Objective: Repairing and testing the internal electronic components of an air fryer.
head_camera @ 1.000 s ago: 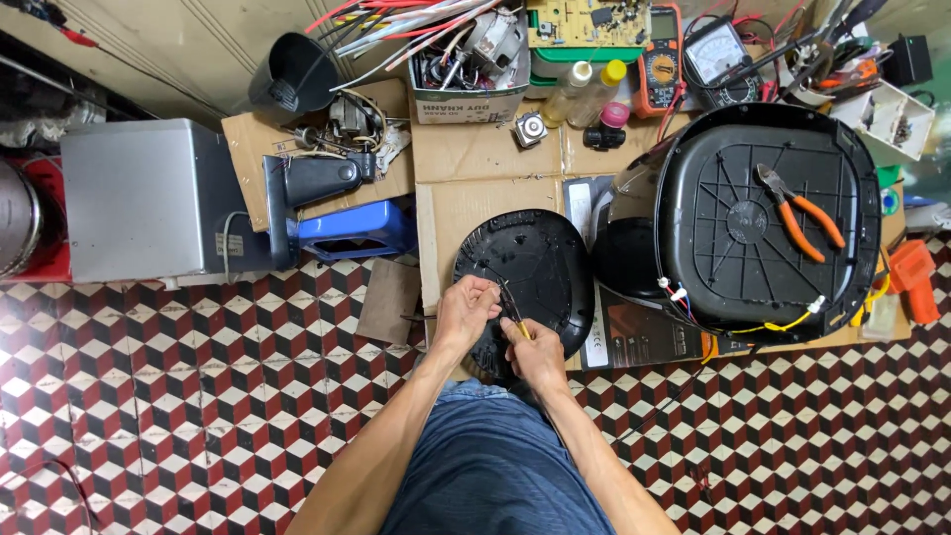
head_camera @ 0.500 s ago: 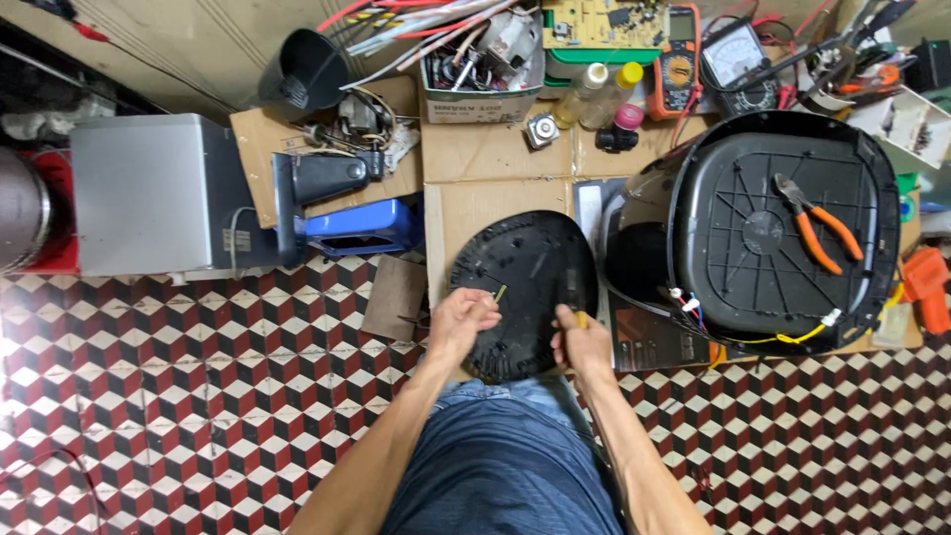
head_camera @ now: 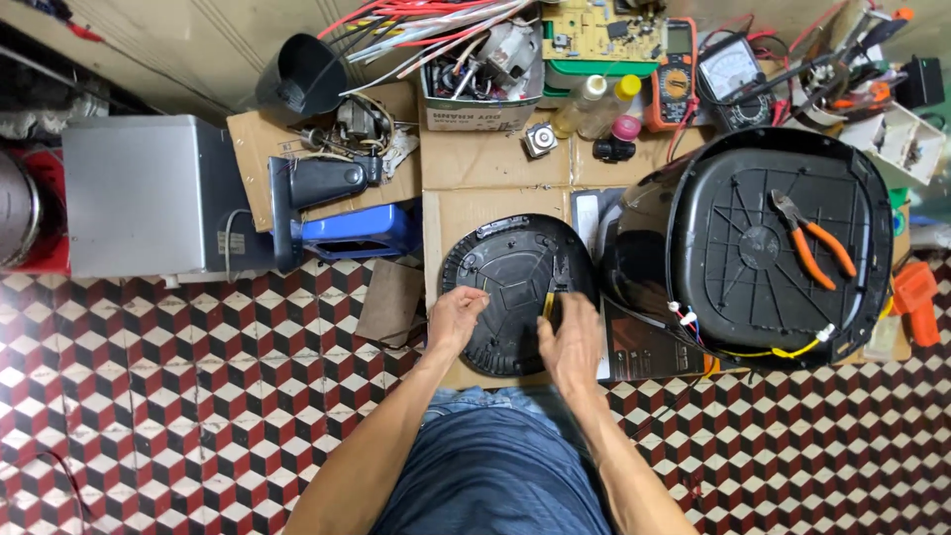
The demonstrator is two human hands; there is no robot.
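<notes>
A round black plastic base plate point(head_camera: 510, 272) lies on a sheet of cardboard point(head_camera: 475, 193) on the floor in front of me. My left hand point(head_camera: 454, 319) rests on the plate's left edge with the fingers curled against it. My right hand point(head_camera: 570, 339) is over the plate's right side and holds a small tool with a yellow handle point(head_camera: 548, 303), its dark tip pointing up at the plate. Whether the tip touches the plate cannot be made out.
A large black appliance shell point(head_camera: 763, 243) lies upturned at the right, orange-handled pliers point(head_camera: 814, 241) on it and wires trailing out. A grey metal box point(head_camera: 144, 193) and a blue-and-black tool point(head_camera: 337, 213) sit left. A parts box point(head_camera: 480, 74), multimeters point(head_camera: 676, 74) and bottles line the back.
My hands were together over the plate's lower middle; now they are apart, the left at its left edge, the right at its right side with the yellow-handled tool. The view shifted slightly.
</notes>
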